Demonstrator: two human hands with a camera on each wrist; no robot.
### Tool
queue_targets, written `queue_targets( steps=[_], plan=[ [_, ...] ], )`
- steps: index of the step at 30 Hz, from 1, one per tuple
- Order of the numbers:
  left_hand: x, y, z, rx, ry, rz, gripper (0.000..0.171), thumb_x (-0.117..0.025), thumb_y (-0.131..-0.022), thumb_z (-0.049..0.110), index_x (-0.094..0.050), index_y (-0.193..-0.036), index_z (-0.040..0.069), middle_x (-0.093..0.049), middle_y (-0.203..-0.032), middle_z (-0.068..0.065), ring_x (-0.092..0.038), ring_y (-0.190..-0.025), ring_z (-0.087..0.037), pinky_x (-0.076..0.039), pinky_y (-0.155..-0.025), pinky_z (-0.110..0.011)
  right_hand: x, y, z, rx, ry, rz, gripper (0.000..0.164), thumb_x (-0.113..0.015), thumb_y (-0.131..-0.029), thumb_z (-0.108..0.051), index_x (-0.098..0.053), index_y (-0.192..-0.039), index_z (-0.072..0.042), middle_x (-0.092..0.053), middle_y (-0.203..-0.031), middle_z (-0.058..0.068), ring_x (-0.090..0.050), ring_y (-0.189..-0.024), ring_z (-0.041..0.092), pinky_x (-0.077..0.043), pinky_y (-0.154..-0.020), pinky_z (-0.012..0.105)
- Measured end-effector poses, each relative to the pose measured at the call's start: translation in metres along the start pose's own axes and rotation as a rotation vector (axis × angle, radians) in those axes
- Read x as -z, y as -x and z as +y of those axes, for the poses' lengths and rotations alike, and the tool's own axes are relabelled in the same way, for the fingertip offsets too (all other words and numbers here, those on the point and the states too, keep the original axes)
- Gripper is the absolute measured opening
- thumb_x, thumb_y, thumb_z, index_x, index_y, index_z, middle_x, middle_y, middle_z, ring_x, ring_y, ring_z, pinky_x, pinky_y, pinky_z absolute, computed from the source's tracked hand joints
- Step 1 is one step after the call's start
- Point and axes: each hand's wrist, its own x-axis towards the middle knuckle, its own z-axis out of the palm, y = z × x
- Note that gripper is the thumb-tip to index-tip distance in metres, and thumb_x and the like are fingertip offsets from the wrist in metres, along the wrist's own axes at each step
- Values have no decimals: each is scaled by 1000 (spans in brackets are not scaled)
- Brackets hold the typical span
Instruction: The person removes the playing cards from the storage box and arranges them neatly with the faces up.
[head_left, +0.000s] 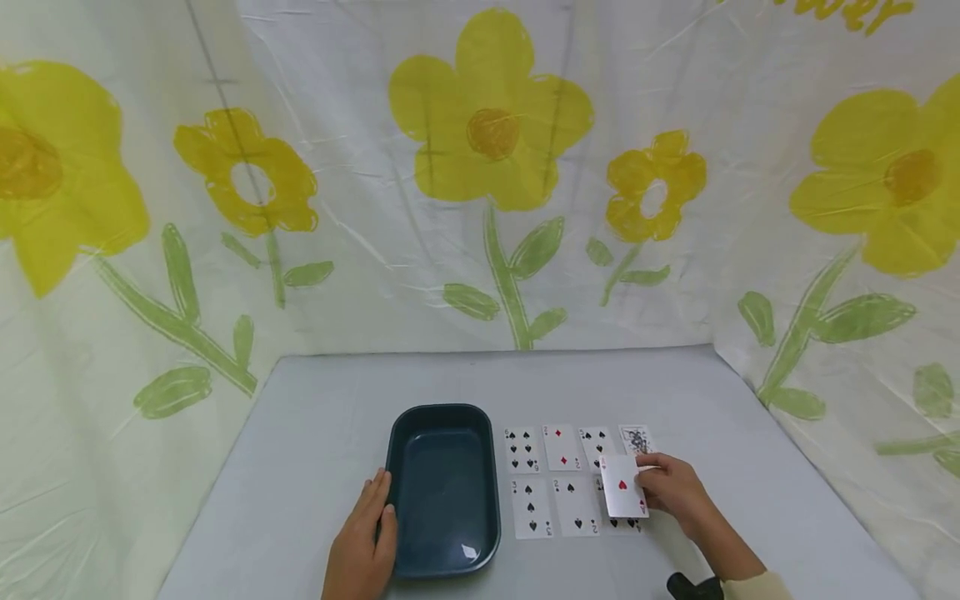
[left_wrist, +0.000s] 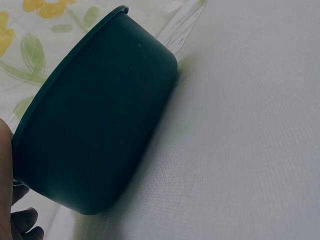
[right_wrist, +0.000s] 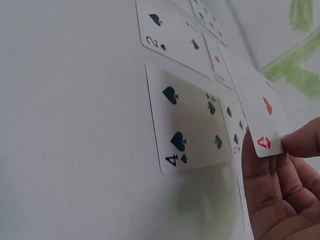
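In the head view my right hand [head_left: 675, 493] pinches an ace of hearts [head_left: 619, 492] between thumb and fingers. The card is raised over the right end of two rows of face-up playing cards. It partly covers the four of spades [right_wrist: 192, 127] and the five of spades [head_left: 592, 437]. A joker [head_left: 633, 437] lies just beyond the right fingers. My left hand [head_left: 364, 537] rests with straight fingers along the left side of a dark teal rectangular tray [head_left: 444, 508]. The tray holds nothing. Its outer wall [left_wrist: 100, 110] fills much of the left wrist view.
Other cards lie right of the tray: six of spades [head_left: 522, 450], two of diamonds [head_left: 561, 448], three of spades [head_left: 531, 508] and two of spades [head_left: 576, 507]. A pale cloth covers the table [head_left: 337, 417]. Behind it hangs a flower-painted curtain [head_left: 360, 275].
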Motion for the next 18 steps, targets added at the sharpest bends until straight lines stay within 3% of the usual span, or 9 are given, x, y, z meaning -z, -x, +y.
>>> queue_targets(
  steps=[10,15,18],
  plan=[
    [0,0,-1,6,-2,-6,44,-55,-103,16,-53,-144,1,-49,-149,-8,-44,-138,-30,-34,-112,-43,22,-6,15,-7,63,46,49,-60,-88,-6,-51,-132,13,-70,-94,14,-63,-74,21,-57,-64,32],
    [-2,0,-3,-13,13,12,43,-56,-103,15,-53,-143,1,-50,-149,-9,-44,-138,-30,-17,-114,-15,30,-9,22,-29,111,60,49,-62,-86,-7,-52,-131,12,-70,-94,14,-62,-75,21,-55,-62,31],
    [-3,0,-3,-21,22,22,43,-56,-103,15,-53,-143,1,-50,-149,-9,-44,-138,-31,-8,-109,-6,34,-9,25,-42,148,70,48,-64,-85,-7,-54,-129,11,-68,-95,15,-61,-77,22,-53,-61,29]
  ],
)
